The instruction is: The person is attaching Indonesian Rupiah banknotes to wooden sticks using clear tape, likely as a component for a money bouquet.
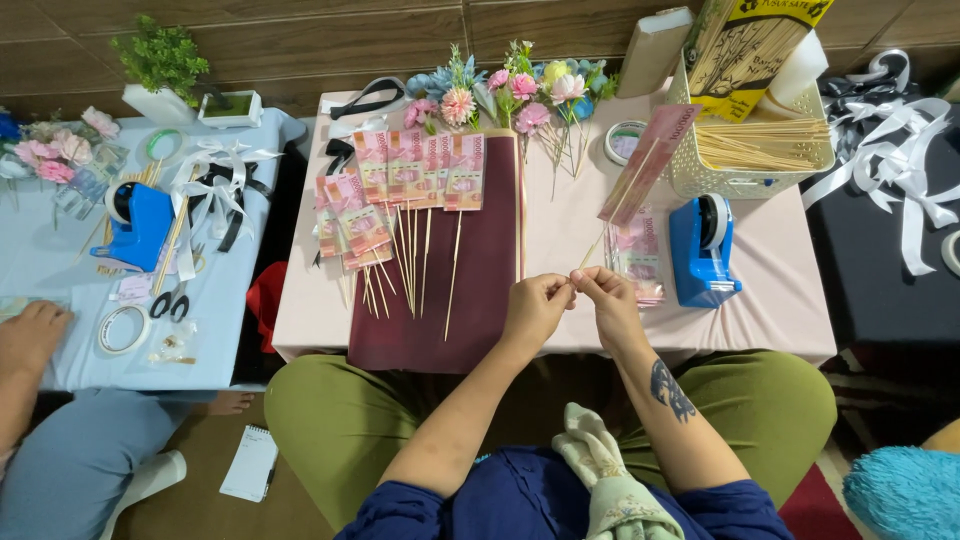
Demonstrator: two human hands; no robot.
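At the far left a second person's hand [30, 335] rests on a light blue surface [60, 250], near a roll of tape [124, 329], a pair of scissors [170, 302] and a blue tape dispenser [135, 225]. A small potted plant [162, 65] stands at the back of that surface, and a notepad [250, 463] lies on the floor below it.

The pink surface [780, 300] in the middle carries a dark red sheet [470, 290]. On the sheet lies a fan of pink banknotes on sticks [400, 190], with a bunch of artificial flowers [510, 90] behind them.

The person's left hand [535, 310] is pinched shut, thumb and fingers closed on the lower end of a thin stick [590, 255]. The right hand [612, 300], just beside it and nearly touching, is likewise closed on the same end. The stick rises up and to the right, with a folded pink banknote [650, 160] fixed to its upper part, held above the surface.

Under the banknote lies a stack of wrapped banknotes [637, 255]. To its right stands a second blue tape dispenser [703, 250], and behind that a cream basket [740, 170] with bamboo skewers [765, 142] in it. White ribbons [900, 170] lie on the dark surface at the far right.
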